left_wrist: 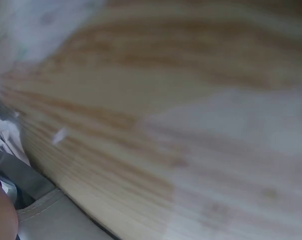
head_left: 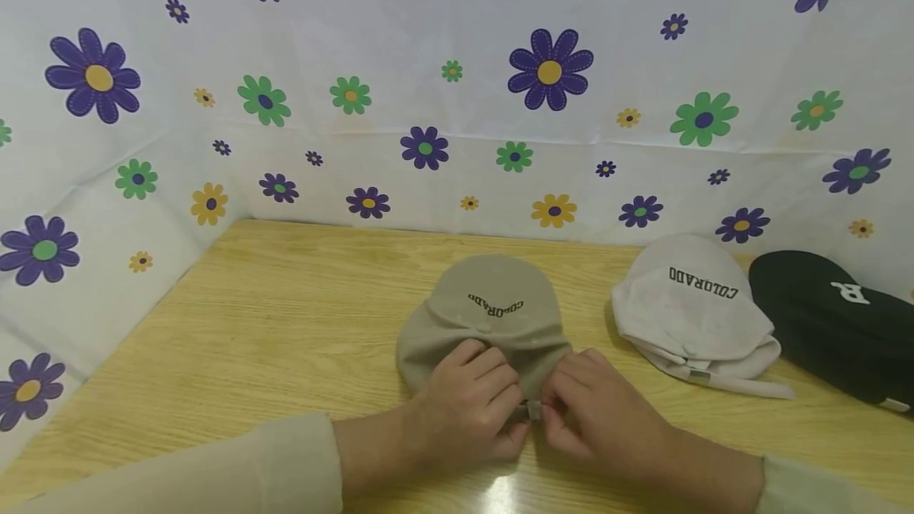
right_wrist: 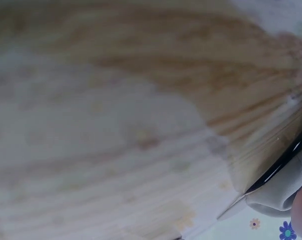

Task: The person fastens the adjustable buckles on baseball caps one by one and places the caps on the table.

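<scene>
A khaki baseball cap lettered COLORADO lies on the wooden table in the head view, its adjustable strap toward the person. The left hand grips the cap's near edge beside the strap buckle, with its fingers curled over the fabric. On the other side of the buckle, the right hand pinches the strap between thumb and fingers. Part of the strap is hidden by the hands. In the left wrist view the cap shows at the lower left, and in the right wrist view some of its fabric appears at the lower right.
To the right sits a pale beige COLORADO cap, its strap end sticking out. A black cap with a white letter rests against its right side. Behind the wooden table hangs a white cloth printed with flowers.
</scene>
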Available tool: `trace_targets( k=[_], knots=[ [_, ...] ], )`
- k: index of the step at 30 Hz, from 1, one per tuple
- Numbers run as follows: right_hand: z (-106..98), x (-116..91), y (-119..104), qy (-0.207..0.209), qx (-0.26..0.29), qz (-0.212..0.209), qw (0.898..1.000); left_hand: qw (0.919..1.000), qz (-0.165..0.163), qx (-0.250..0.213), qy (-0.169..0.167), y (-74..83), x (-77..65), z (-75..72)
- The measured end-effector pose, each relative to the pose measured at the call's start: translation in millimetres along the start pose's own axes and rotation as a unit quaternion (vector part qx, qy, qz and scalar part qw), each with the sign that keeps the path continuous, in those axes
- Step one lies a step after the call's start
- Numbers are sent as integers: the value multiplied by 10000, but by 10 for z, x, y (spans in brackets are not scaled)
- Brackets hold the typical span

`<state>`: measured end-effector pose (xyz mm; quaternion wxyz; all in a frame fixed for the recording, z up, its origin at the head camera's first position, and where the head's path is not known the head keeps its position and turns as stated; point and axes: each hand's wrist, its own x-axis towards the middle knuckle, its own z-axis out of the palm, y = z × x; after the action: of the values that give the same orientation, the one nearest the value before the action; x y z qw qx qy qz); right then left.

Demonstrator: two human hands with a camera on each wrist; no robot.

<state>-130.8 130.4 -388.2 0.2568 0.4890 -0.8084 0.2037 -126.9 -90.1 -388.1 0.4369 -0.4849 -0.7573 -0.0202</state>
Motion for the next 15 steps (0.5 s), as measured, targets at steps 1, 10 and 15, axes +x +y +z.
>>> trace_targets(
  k=[1, 10, 15],
  knots=[
    [-3, 0, -1, 13, 40, 34, 10000, 10000, 1, 6, -10, -2, -1, -1],
    [-5, 23, 20, 246, 701, -309, 9968, 9999, -5, 81, 63, -4, 4, -5],
    [-11, 16, 27, 185, 761, -506, 9956, 10000, -79, 17, 31, -4, 7, -8]
  ],
)
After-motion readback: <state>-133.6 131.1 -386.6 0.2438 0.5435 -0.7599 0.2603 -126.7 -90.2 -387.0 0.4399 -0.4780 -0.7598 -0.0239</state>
